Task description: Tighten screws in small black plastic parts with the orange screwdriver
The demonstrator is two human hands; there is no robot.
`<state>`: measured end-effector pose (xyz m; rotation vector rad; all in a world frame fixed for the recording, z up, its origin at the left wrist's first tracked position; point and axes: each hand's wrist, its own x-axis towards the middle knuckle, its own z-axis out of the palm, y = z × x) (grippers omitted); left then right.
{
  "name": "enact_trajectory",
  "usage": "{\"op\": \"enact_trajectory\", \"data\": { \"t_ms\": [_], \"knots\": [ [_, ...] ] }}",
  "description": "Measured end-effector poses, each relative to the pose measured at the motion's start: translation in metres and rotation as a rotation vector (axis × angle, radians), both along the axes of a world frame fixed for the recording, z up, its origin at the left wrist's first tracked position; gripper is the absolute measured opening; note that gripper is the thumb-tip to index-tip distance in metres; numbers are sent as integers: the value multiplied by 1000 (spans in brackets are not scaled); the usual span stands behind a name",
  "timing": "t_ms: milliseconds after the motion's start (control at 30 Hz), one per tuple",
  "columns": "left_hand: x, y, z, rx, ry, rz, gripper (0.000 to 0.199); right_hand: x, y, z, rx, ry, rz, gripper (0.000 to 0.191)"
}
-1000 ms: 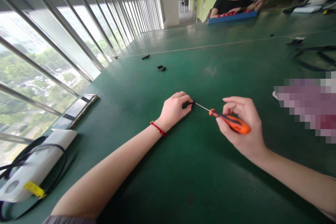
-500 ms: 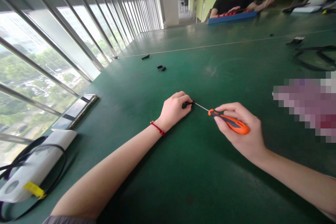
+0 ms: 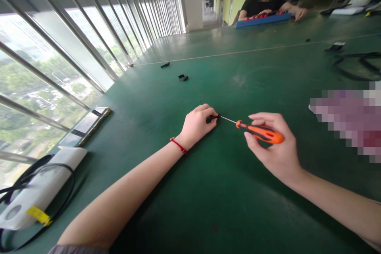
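Note:
My left hand [image 3: 199, 122], with a red bracelet at the wrist, pinches a small black part [image 3: 212, 119] against the green tabletop. Its exact kind is too small to make out, and my fingers hide some of it. An orange and grey screwdriver [image 3: 263, 133] lies across my right hand [image 3: 276, 147], its handle end resting against the palm. The thumb and forefinger are spread a little off the handle. The screwdriver's thin metal shaft points left, and its tip meets the black part.
Several small black pieces [image 3: 183, 77] lie farther back on the table [image 3: 238, 214]. At the left are a white power strip [image 3: 44, 186] with black cable and a metal railing. A person [image 3: 253, 6] sits across behind a blue tray [image 3: 263, 20]. Black cable [image 3: 357, 63] lies at right.
My right fingers have loosened and spread from the screwdriver handle, whose rear end has risen slightly. My left hand stays put. The other person's hand has come down toward the table.

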<state>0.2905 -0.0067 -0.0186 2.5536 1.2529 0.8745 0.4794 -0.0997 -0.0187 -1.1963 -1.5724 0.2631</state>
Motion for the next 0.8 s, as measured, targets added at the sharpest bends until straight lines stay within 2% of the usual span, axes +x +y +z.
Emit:
{"op": "enact_trajectory", "data": {
  "t_ms": [67, 200, 267, 333, 400, 500, 567, 667, 733, 800],
  "knots": [
    [0, 0, 0, -2, -3, 1, 11, 0, 0, -1, -24, -7, 22, 30],
    [0, 0, 0, -4, -3, 2, 11, 0, 0, 0, -70, -43, 50, 12],
    [0, 0, 0, -5, -3, 2, 11, -1, 0, 0, -12, -28, 19, 16],
    [0, 0, 0, -7, -4, 3, 10, -1, 1, 1, 46, 6, 2, 29],
    [0, 0, 0, -6, -2, 4, 10, -1, 1, 1, 42, 15, 22, 36],
    [0, 0, 0, -1, 3, 2, 10, -1, 0, 1, -48, -31, 61, 22],
    [-1, 0, 0, 1, 4, 1, 10, -1, 0, 1, -59, -43, 39, 14],
    [-1, 1, 0, -4, -2, 2, 10, -1, 1, 1, 34, -2, -10, 27],
    [-1, 1, 0, -11, -11, 5, 10, -1, 1, 2, 53, 22, 4, 37],
    [-1, 1, 0, -17, -17, 10, 10, -1, 1, 2, -5, 3, 39, 31]
  ]
}}
